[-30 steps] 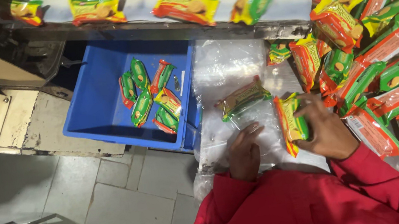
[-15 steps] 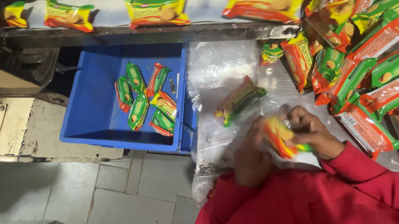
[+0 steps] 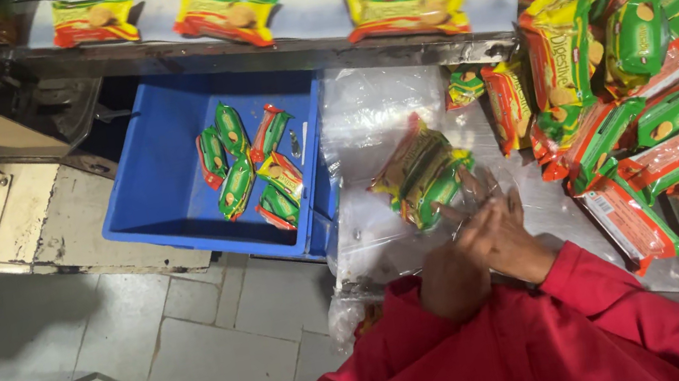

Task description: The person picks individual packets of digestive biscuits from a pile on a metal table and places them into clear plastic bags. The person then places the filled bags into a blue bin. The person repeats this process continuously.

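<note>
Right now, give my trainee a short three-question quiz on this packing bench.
1. True or false: the blue crate holds several packets.
2. How many yellow packets lie on the white belt?
3. The clear bag with packets inside lies: A) in the crate, B) just beyond the hands, C) on the floor.

Key: 1 true; 2 three; 3 B, beyond the left hand and right hand.

Just beyond the left grip (image 3: 453,277) and right grip (image 3: 506,235), glossy green-and-yellow foil biscuit packets (image 3: 420,172) lie in crinkled clear plastic bags (image 3: 364,121). Further left sits a smooth blue plastic crate (image 3: 169,174); the red sleeves (image 3: 535,351) are matt cloth.
</note>
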`<move>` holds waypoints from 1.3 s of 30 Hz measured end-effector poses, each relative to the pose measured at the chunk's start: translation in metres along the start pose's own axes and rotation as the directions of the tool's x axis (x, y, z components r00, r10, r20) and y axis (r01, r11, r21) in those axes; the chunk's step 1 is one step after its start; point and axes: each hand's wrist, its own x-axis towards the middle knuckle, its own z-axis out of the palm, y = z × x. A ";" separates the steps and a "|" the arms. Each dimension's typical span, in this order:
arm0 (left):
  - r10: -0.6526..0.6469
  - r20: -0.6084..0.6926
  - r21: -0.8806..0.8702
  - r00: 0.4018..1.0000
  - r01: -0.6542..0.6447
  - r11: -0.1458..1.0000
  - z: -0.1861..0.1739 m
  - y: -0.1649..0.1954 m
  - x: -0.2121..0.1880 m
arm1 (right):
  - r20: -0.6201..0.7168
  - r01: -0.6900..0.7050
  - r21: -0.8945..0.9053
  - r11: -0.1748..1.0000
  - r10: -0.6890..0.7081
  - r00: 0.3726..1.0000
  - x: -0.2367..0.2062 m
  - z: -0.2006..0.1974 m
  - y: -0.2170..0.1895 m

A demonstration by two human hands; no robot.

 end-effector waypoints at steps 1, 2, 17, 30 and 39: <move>-0.039 0.022 -0.009 0.999 0.039 0.999 0.002 -0.006 0.000 | 0.030 -0.010 0.059 0.998 0.009 1.000 0.002 -0.008 0.002; -0.053 -0.022 0.000 0.998 0.053 0.999 0.003 -0.014 -0.001 | 0.061 -0.020 0.117 0.993 0.013 0.998 0.004 -0.017 0.004; -0.083 -0.107 -0.079 0.991 0.074 0.994 0.014 -0.059 -0.003 | -0.250 -0.433 -0.051 0.900 0.408 0.878 0.106 -0.028 0.109; -0.108 0.007 -0.064 0.994 0.108 0.992 0.005 -0.059 0.015 | 0.027 -0.135 0.082 0.987 0.134 0.991 0.011 -0.079 0.040; -0.023 -0.186 -0.133 0.982 -0.002 0.991 0.003 -0.050 -0.014 | 0.284 -0.334 0.942 0.022 0.475 0.833 0.002 -0.057 0.073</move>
